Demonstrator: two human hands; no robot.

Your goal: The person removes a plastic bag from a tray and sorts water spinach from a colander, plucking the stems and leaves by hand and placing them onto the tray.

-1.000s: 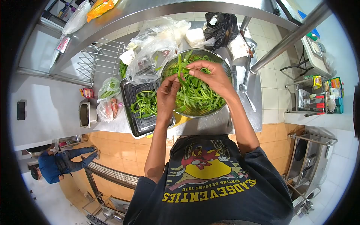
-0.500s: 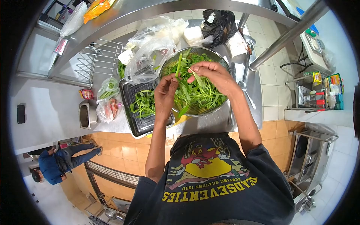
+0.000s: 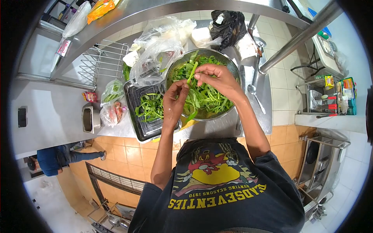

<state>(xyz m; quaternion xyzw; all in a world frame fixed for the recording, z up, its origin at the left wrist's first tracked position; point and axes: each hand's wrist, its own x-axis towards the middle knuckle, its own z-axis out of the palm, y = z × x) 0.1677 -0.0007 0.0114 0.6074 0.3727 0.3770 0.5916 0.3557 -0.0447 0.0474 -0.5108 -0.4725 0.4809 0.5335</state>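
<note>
A piece of water spinach stem [image 3: 192, 72] is pinched between my two hands, above a round metal strainer [image 3: 238, 70] heaped with green leaves and cut stems [image 3: 211, 99]. My left hand [image 3: 175, 101] grips its lower part, fingers closed, near the strainer's left side. From the right, my right hand [image 3: 219, 80] holds the stem higher up between thumb and fingers. A black tray [image 3: 142, 131] sits left of the strainer, with more water spinach [image 3: 149, 106] lying in it.
Clear plastic bags [image 3: 157, 54] and a black plastic bag [image 3: 228, 29] lie behind the strainer. A ladle [image 3: 254, 95] rests to its right. Further left are a metal container [image 3: 90, 119] and a wire rack [image 3: 103, 64]. Another person [image 3: 56, 160] stands at far left.
My right hand has shifted slightly left, closing in on the stem near my left hand. The stem now tilts more to the right. The other person has moved and bent at the far left.
</note>
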